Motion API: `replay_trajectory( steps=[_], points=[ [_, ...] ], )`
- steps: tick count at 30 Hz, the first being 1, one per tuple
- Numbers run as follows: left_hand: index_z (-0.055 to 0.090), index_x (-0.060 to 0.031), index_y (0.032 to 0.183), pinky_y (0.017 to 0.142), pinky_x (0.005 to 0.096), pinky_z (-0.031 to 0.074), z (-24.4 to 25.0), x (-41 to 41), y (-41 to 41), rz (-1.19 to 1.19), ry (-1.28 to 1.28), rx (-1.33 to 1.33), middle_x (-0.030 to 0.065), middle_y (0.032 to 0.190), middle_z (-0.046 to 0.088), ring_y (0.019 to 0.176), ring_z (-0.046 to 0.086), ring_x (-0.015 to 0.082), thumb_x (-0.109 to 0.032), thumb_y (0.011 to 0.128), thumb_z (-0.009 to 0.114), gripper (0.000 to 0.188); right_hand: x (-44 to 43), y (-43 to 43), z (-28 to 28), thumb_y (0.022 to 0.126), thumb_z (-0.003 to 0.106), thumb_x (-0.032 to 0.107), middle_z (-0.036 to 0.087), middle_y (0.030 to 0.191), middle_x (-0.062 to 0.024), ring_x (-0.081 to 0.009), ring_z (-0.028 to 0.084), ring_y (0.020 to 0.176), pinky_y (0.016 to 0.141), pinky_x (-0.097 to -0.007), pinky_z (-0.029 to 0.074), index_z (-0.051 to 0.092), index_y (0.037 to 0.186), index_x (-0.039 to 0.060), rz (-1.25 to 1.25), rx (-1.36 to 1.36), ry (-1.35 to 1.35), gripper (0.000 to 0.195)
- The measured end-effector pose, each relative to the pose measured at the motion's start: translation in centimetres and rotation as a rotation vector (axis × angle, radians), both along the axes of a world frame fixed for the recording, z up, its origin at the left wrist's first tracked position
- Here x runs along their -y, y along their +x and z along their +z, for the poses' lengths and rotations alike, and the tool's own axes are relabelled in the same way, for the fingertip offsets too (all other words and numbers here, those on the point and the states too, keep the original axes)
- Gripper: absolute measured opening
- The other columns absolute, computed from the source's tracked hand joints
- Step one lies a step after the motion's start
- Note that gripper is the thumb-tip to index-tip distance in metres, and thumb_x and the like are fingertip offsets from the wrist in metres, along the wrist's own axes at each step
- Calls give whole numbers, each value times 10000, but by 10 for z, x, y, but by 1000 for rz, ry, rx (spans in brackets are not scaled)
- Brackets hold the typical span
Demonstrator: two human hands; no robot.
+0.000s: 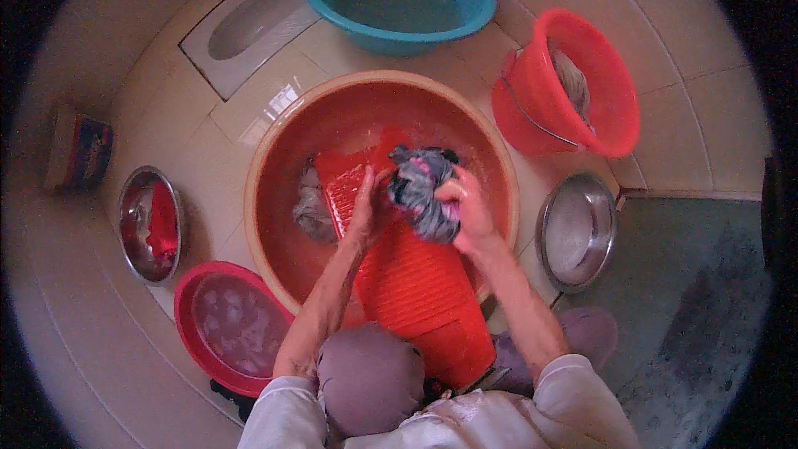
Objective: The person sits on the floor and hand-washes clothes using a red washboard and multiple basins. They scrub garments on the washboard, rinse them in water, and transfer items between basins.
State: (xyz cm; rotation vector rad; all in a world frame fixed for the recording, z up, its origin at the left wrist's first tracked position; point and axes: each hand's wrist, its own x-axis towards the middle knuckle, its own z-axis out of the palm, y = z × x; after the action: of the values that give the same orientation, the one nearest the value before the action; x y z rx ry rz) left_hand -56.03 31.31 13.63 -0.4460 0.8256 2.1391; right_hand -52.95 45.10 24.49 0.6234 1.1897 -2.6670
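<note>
A bunched grey patterned cloth with pink patches (424,199) is gripped in my right hand (471,209), above a red ridged plastic washboard (414,280). My left hand (368,206) is beside the cloth's left side, palm turned inward over the board's upper part, with its fingers partly hidden; whether it touches the cloth I cannot tell. The washboard leans inside a large orange basin (299,118), its lower end coming over the near rim towards my knees. Left of the board, a wet pale cloth (312,212) lies in the basin.
A teal basin of water (399,0) stands beyond, near a squat toilet (255,25). At right are a tilted red bucket with cloth (530,106) and a steel bowl (576,231). At left are a steel bowl with red cloth (134,224), a pink basin of sudsy water (234,327) and a box (81,149).
</note>
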Motion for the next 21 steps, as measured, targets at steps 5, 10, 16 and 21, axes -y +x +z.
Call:
replay_trajectory(
  steps=[5,10,16,21],
  points=[
    [557,-64,1069,845,395,458,35,30,-8,147,254,27,104,1016,604,895,587,247,-546,818,456,553,8,31,-25,674,513,18,588,874,-69,-121,546,718,662,-239,447,539,1022,-24,330,21,490,351],
    [587,-22,1001,778,395,466,-5,58,-2,-301,-696,-708,113,965,617,857,597,275,-251,778,591,320,-9,-5,-117,752,572,152,569,994,-136,-262,543,910,800,-343,431,600,980,19,35,-224,1223,266],
    [580,14,930,834,417,383,-51,44,6,43,-1187,-1189,215,1050,495,974,476,361,-181,617,648,375,42,-30,-159,824,510,359,560,1011,-137,-328,495,981,846,-431,370,596,940,26,409,-314,1670,363],
    [514,-4,1029,741,433,381,-39,43,52,-399,-1148,-1408,228,996,498,891,483,371,-45,586,586,451,35,35,-145,800,535,192,535,947,-123,-306,488,913,768,-440,357,554,923,64,369,-329,1741,179]
  ],
)
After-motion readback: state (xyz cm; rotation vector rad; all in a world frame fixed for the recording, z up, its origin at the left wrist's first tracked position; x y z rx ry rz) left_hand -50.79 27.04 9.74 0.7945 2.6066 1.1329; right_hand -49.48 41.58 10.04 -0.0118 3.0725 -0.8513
